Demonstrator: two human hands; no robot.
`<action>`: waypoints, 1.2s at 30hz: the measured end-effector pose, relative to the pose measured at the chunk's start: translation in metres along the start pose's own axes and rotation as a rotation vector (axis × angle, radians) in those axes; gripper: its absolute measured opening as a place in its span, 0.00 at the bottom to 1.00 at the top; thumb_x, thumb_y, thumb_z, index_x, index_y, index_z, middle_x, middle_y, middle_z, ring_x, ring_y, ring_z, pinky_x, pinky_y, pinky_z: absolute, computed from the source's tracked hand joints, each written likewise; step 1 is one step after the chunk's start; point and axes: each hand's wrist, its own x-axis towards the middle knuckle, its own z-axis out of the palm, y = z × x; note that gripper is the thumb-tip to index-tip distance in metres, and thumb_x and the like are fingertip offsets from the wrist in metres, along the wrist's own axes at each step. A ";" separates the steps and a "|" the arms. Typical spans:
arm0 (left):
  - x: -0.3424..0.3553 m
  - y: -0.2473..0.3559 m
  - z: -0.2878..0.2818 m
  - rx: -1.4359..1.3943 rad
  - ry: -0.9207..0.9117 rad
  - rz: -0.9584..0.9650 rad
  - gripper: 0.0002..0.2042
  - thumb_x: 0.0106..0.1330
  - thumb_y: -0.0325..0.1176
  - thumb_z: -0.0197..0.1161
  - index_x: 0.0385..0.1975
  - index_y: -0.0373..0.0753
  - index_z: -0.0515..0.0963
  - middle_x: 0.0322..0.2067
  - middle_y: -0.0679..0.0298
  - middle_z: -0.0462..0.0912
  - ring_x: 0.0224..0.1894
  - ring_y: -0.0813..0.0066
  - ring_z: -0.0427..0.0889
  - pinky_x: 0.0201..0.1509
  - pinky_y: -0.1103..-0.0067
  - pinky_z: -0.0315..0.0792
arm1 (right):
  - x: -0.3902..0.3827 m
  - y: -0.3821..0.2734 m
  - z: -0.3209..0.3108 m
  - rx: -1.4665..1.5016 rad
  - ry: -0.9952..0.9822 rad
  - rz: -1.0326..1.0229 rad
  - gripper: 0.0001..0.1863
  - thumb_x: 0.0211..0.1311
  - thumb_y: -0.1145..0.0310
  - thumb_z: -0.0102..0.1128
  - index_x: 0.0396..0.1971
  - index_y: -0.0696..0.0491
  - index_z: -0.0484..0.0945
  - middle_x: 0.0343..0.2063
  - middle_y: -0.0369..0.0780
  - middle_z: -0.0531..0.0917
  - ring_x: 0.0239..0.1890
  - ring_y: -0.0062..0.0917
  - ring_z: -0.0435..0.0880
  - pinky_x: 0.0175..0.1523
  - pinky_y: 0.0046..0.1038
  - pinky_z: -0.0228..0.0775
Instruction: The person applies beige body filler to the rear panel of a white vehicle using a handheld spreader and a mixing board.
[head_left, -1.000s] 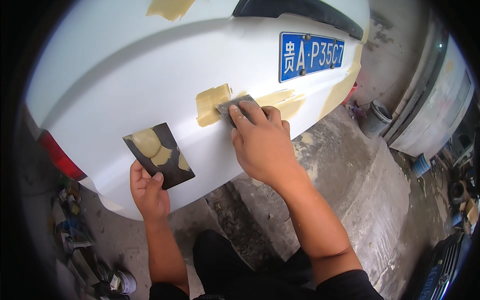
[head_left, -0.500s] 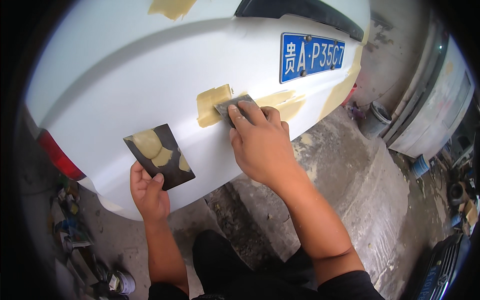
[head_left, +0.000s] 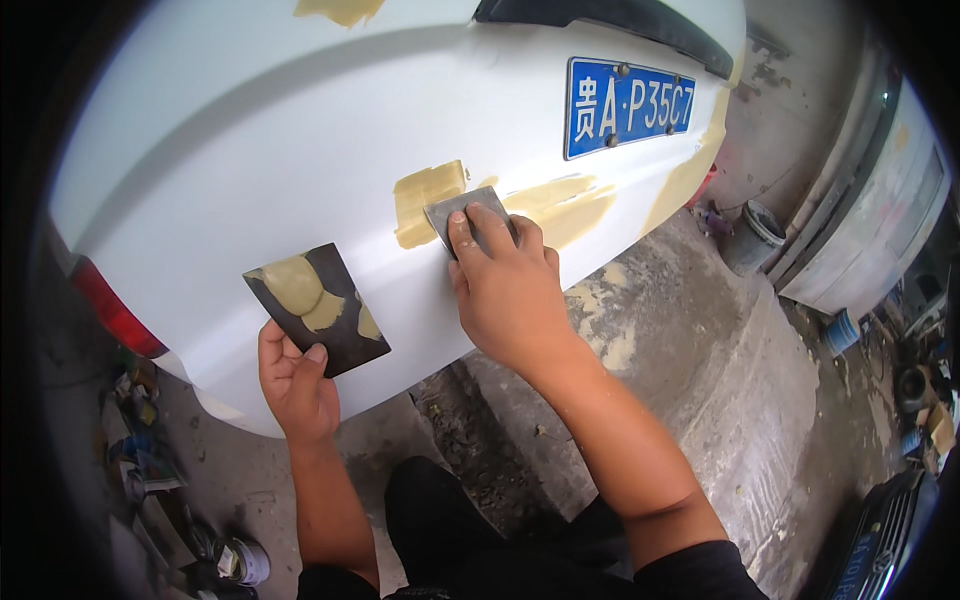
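In front of me is the white rear of a car [head_left: 230,190], marked with patches of tan body filler [head_left: 428,195]. My left hand [head_left: 300,385] pinches a dark flat board [head_left: 345,345] by its lower edge, thumb on top. A thick dollop of filler [head_left: 293,285] and smaller smears lie on that board. My right hand [head_left: 515,290] is closed on a grey flat spreader [head_left: 443,212], fingers pressed over its face. The spreader lies against the panel, at the right edge of the squarish patch and next to a longer smear [head_left: 560,205].
A blue number plate [head_left: 630,107] sits above the filler, and a red tail light [head_left: 115,310] is at the left. Buckets [head_left: 752,238] and a loose white panel [head_left: 868,220] stand at the right. Clutter and a white tub [head_left: 245,562] lie at lower left.
My right hand and the spreader have shifted slightly left, and the spreader now lies flatter to view. My left hand and the board have hardly moved.
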 end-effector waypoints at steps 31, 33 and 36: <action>-0.013 0.013 0.040 -0.178 0.085 -0.121 0.24 0.59 0.16 0.47 0.58 0.28 0.62 0.56 0.51 0.74 0.60 0.65 0.73 0.65 0.70 0.65 | -0.015 0.012 -0.075 0.484 -0.192 -0.160 0.20 0.61 0.68 0.56 0.54 0.56 0.77 0.55 0.43 0.75 0.55 0.43 0.73 0.59 0.39 0.67; -0.016 0.016 0.061 -0.245 0.119 -0.159 0.24 0.59 0.16 0.46 0.59 0.28 0.62 0.57 0.50 0.73 0.60 0.65 0.72 0.65 0.69 0.65 | -0.038 0.011 -0.068 0.958 -0.101 -0.242 0.20 0.61 0.68 0.58 0.53 0.58 0.78 0.57 0.46 0.73 0.60 0.43 0.69 0.63 0.39 0.63; -0.015 0.021 0.075 -0.302 0.075 -0.147 0.25 0.58 0.17 0.45 0.60 0.27 0.60 0.58 0.49 0.72 0.61 0.63 0.71 0.66 0.68 0.65 | -0.059 0.017 -0.040 1.072 -0.149 -0.350 0.20 0.60 0.69 0.60 0.53 0.57 0.78 0.59 0.46 0.71 0.60 0.42 0.68 0.63 0.38 0.62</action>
